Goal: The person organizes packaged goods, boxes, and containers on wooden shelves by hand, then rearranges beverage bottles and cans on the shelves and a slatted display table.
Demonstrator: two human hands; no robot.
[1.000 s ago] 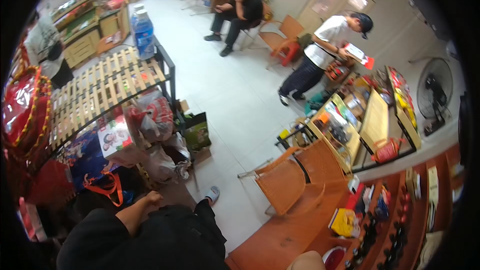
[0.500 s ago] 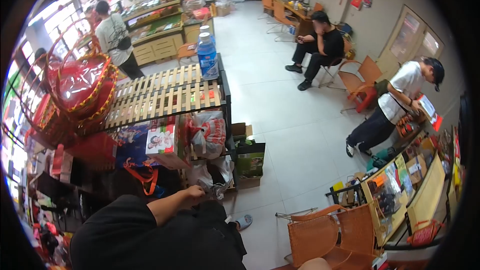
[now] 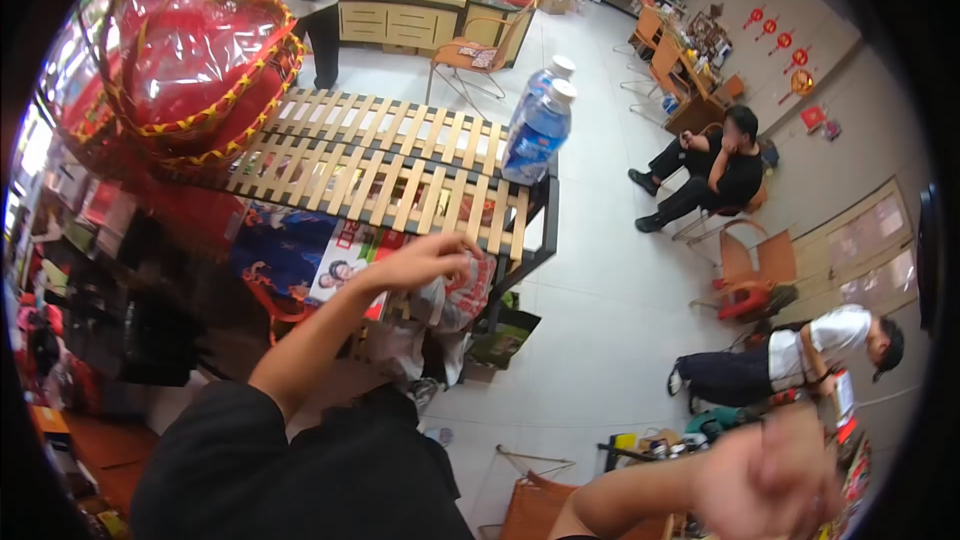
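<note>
My left hand [image 3: 440,261] is raised beside the front edge of the slatted wooden rack [image 3: 375,175], its fingers loosely bent and apart, with nothing visible in them. Just behind and below it, a clear plastic bag with red print [image 3: 465,298] sits on the lower shelf; whether the fingertips touch it I cannot tell. My right hand [image 3: 770,480] is lifted at lower right, smeared by motion, so its fingers are unclear. Blue-labelled bottles [image 3: 540,135] stand upright at the rack's right end. A box with a printed picture [image 3: 345,265] lies under the slats.
Red baskets [image 3: 190,80] with tall handles occupy the rack's left end. An orange woven chair [image 3: 540,505] stands close in front. A seated person [image 3: 735,165] and a standing person [image 3: 810,355] holding papers are to the right. A green box [image 3: 505,338] is on the floor beside the rack.
My left hand has risen from beside the lower bags to the rack's edge. My right hand has come into view at lower right. The view has tilted and shifted nearer the rack.
</note>
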